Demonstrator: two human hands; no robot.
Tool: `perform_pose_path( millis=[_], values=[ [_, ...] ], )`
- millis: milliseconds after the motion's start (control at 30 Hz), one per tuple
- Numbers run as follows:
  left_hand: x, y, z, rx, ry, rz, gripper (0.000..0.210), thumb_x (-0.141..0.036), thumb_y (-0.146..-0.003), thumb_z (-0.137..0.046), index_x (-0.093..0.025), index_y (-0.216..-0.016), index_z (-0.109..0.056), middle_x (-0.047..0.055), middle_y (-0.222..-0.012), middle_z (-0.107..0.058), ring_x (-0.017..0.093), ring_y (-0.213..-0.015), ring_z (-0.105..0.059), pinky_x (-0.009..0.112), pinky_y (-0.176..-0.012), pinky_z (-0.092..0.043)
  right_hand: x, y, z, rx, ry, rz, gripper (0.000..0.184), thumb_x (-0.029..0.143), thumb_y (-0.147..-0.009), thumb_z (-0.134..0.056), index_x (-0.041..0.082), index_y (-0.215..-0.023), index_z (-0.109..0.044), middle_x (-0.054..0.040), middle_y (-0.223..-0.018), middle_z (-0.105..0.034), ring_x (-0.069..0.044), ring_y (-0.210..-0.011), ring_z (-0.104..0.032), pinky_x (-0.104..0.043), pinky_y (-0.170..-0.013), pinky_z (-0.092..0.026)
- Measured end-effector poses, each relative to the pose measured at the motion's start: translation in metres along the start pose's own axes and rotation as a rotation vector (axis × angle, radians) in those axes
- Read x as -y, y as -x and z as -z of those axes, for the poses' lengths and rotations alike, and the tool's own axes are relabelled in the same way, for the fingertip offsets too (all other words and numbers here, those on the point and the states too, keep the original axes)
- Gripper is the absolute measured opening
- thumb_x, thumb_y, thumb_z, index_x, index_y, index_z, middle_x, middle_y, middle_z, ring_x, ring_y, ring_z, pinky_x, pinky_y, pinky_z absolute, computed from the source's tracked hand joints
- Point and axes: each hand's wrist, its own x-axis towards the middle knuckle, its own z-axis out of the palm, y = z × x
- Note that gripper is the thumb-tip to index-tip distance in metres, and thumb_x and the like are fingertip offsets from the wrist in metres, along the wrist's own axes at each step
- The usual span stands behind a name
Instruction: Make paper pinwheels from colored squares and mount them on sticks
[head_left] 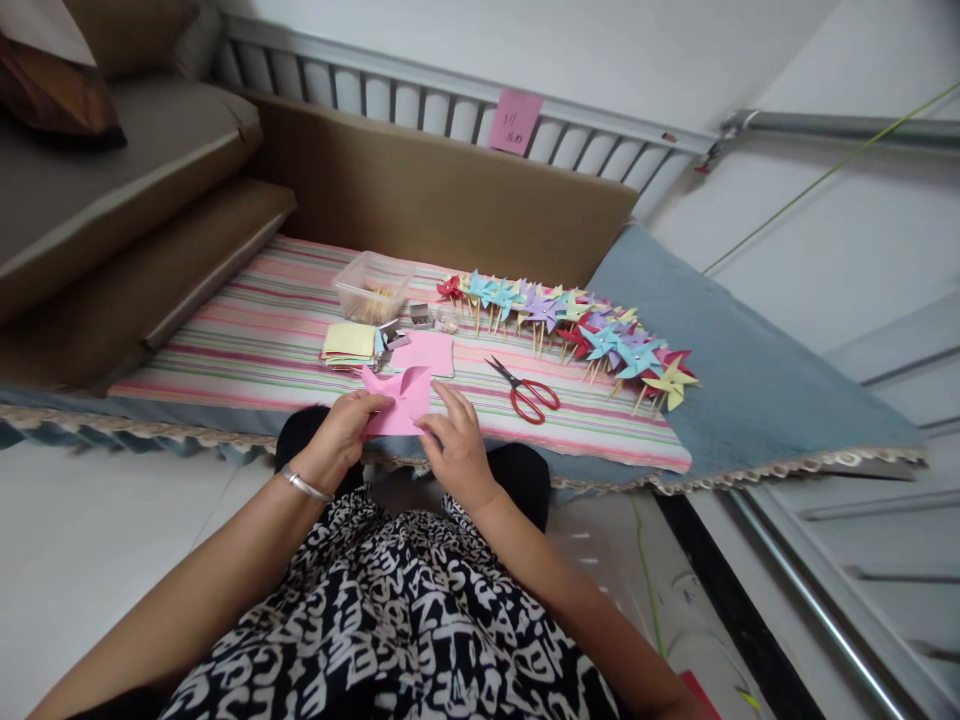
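Note:
A pink paper square (pixel 407 408), cut in from its corners with its top flaps bent inward, is held up over the table's front edge. My left hand (pixel 347 428) pinches its left side with the thumb on top. At the lower right corner, my right hand (pixel 456 437) grips the sheet between thumb and fingers. Just behind lies a stack of pink paper (pixel 430 352), beside a pile of yellow and other coloured paper (pixel 350 341). Red-handled scissors (pixel 523 389) rest to the right, blades pointing away to the left.
Many finished paper pinwheels (pixel 600 335) on sticks lie in a row at the right. A clear plastic box (pixel 369 283) with wooden sticks stands at the back, near a small metal-looking box (pixel 421 315). Cardboard (pixel 450 185) leans against the radiator (pixel 352 90); striped cloth (pixel 240 345) covers the surface.

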Motion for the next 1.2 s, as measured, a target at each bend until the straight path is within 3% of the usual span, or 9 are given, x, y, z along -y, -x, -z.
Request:
perform_pose_path(
  millis=[200, 400, 800, 967, 1200],
  values=[
    [0.008, -0.004, 0.004, 0.064, -0.058, 0.005, 0.016, -0.018, -0.046, -0.074, -0.012, -0.054, -0.062, 0.000, -0.048, -0.060, 0.010, -0.042, -0.049, 0.023, -0.045, -0.037, -0.007, -0.004, 0.003, 0.006, -0.096, -0.051, 0.011, 0.023, -0.083, -0.058, 0.024, -0.082, -0.070, -0.0079, -0.135, -0.048, -0.024, -0.130, -0.037, -0.047, -0.106, -0.033],
    [0.017, -0.005, 0.003, 0.130, -0.087, -0.014, 0.018, -0.019, -0.047, -0.076, -0.012, -0.060, -0.067, 0.002, -0.055, -0.065, 0.011, -0.047, -0.054, 0.023, -0.051, -0.040, -0.003, -0.012, -0.002, 0.014, -0.109, -0.196, 0.009, 0.026, -0.080, -0.063, 0.023, -0.078, -0.071, -0.0074, -0.142, -0.043, -0.027, -0.136, -0.029, -0.051, -0.107, -0.029],
    [0.013, 0.000, -0.002, 0.114, -0.186, -0.051, 0.018, -0.021, -0.046, -0.076, -0.011, -0.057, -0.066, 0.001, -0.053, -0.063, 0.009, -0.047, -0.050, 0.021, -0.051, -0.036, 0.003, -0.021, -0.002, 0.007, 0.015, -0.159, 0.009, 0.021, -0.080, -0.061, 0.018, -0.074, -0.067, -0.0126, -0.142, -0.043, -0.030, -0.136, -0.028, -0.050, -0.108, -0.029],
    [0.007, 0.003, -0.003, 0.135, -0.165, -0.035, 0.018, -0.020, -0.045, -0.076, -0.012, -0.056, -0.065, 0.000, -0.052, -0.062, 0.009, -0.047, -0.050, 0.021, -0.051, -0.036, 0.005, -0.024, 0.001, 0.005, 0.015, -0.171, 0.006, 0.018, -0.078, -0.062, 0.019, -0.073, -0.066, -0.0097, -0.140, -0.045, -0.030, -0.136, -0.029, -0.051, -0.107, -0.029],
    [0.008, 0.004, -0.002, 0.156, -0.183, -0.032, 0.025, -0.023, -0.045, -0.079, -0.010, -0.063, -0.067, 0.002, -0.058, -0.065, 0.010, -0.052, -0.054, 0.022, -0.056, -0.038, 0.007, -0.024, -0.003, 0.018, 0.056, -0.169, 0.007, 0.018, -0.078, -0.061, 0.018, -0.073, -0.066, -0.0123, -0.138, -0.047, -0.031, -0.134, -0.031, -0.049, -0.107, -0.030]
  ],
)
